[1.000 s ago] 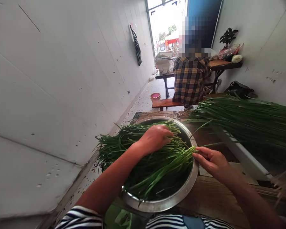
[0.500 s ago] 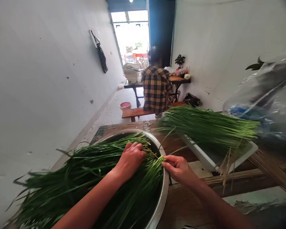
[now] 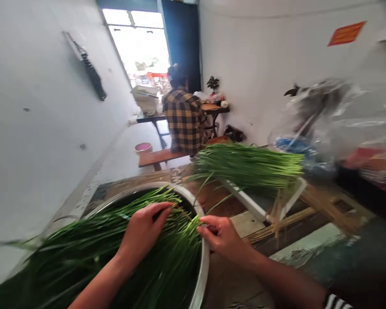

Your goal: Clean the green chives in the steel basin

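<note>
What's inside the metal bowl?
Long green stalks fill the metal bowl, paler ends toward the right of the picture, the rest spilling out leftward. The left hand covers some. The bowl's bottom, and anything beneath the stalks, is hidden.

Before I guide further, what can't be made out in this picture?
All in the head view:
Metal basin: floor hidden under chives; near rim cut off by the bottom edge.
White tray: floor partly hidden by the chive pile.
Clear plastic bag: contents blurred.
Left hand: too small and blurred to tell whether it grips a stem.
</note>
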Demonstrator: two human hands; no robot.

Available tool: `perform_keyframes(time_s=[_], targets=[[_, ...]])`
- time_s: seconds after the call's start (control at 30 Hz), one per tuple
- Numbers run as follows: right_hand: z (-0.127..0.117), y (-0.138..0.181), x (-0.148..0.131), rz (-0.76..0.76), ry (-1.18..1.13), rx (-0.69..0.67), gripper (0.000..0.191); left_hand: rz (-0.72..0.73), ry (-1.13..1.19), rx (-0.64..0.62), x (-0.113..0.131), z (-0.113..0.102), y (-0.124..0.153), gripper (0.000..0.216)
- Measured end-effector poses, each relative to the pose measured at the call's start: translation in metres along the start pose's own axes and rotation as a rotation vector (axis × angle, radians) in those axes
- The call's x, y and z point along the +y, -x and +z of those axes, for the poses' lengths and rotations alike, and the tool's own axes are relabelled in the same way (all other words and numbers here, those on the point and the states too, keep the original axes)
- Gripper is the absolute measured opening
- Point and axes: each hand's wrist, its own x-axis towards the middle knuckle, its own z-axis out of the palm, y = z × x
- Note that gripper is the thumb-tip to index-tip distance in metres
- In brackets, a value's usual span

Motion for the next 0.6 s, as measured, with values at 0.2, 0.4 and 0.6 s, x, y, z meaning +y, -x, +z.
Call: perform_keyframes(time_s=[0.2,0.4,0.6], targets=[[-0.009,-0.001,0.002,0.008,-0.012,-0.104,0.037,-0.234,0.364,0.053,0.009,0.000,0.003,0.028],[-0.008,-0.004,-0.009,0.013,0.061,-0.160,0.037,-0.397,0.653,0.061,0.031,-0.011,0.005,0.027],[-0.009,-0.003,-0.013,-0.025,0.119,-0.103,0.035,-0.467,0.823,0.135,0.029,-0.011,0.002,0.022]])
